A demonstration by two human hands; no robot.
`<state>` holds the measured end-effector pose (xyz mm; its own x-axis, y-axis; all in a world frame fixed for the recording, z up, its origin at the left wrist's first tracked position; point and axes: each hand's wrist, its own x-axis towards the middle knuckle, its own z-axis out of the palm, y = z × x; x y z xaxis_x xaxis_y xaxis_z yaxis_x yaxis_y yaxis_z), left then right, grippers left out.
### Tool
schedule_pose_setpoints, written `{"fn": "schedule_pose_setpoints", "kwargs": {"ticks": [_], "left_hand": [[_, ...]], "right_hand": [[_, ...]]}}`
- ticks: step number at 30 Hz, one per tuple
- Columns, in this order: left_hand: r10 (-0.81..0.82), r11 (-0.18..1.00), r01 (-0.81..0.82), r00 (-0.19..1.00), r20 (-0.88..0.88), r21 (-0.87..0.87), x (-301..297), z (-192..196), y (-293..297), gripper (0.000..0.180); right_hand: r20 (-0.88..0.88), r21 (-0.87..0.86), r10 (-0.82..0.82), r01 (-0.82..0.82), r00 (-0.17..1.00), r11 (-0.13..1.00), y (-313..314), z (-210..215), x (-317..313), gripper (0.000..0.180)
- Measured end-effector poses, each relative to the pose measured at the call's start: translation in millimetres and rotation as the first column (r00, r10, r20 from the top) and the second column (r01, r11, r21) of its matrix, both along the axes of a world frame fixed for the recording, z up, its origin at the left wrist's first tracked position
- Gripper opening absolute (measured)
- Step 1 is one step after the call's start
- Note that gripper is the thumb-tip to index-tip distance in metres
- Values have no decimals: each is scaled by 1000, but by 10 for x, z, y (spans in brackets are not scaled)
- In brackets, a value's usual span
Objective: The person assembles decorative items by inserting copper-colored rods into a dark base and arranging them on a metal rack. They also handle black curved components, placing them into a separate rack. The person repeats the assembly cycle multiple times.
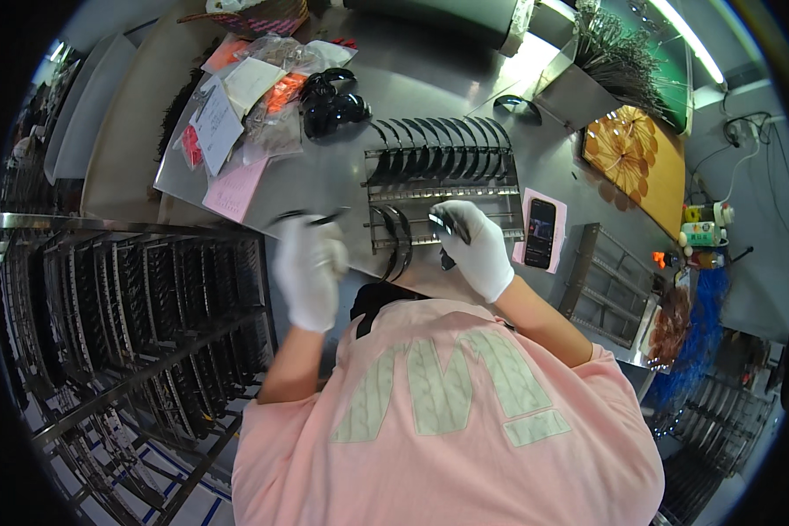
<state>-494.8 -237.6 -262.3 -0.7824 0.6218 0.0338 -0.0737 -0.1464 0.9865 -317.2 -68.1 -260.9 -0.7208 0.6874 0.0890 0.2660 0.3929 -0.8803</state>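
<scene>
At the steel bench: left hand holds a thin black band, right hand a glossy black piece.

Nearest: pink shirt, large pale green lettering. Both hands white-gloved. Left is blurred, fingers closed on its band, off the rack's left side. Right is clamped on its piece, over the near right part of the wire rack. Two curved bands stand in the near row, left end; far row holds many more.

Edges: phone, screen lit, text too small to read, lies on pink paper right beside the rack. Shelf unit tight along bench's left edge. Widest open steel: between rack and left-hand paper pile.

Farther: white sheet, writing illegible, on plastic bags; loose black bands beside them. Basket at the back.
</scene>
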Motion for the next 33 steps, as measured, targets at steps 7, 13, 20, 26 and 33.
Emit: {"fn": "schedule_pose_setpoints", "kwargs": {"ticks": [7, 13, 20, 26, 33], "left_hand": [[452, 639, -754, 526, -720, -150, -1533, 1328, -74, 48], [-195, 933, -127, 608, -769, -337, -965, 316, 353, 23], [-615, 783, 289, 224, -756, -551, 52, -536, 648, 57], [-730, 662, 372, 122, -673, -651, 2, -700, 643, 74], [-630, 762, 413, 292, -720, -499, -95, -621, 650, 65]], "right_hand": [[432, -355, 53, 115, 901, 928, 21, -729, 41, 34], [694, -279, 210, -12, 688, 960, 65, -945, -336, 37], [682, -522, 510, -140, 524, 842, 368, -523, -340, 43], [351, 220, -194, 120, 916, 968, 1564, 568, 442, 23], [-220, 577, -743, 699, 632, 423, 3173, 1339, 1004, 36]]}}
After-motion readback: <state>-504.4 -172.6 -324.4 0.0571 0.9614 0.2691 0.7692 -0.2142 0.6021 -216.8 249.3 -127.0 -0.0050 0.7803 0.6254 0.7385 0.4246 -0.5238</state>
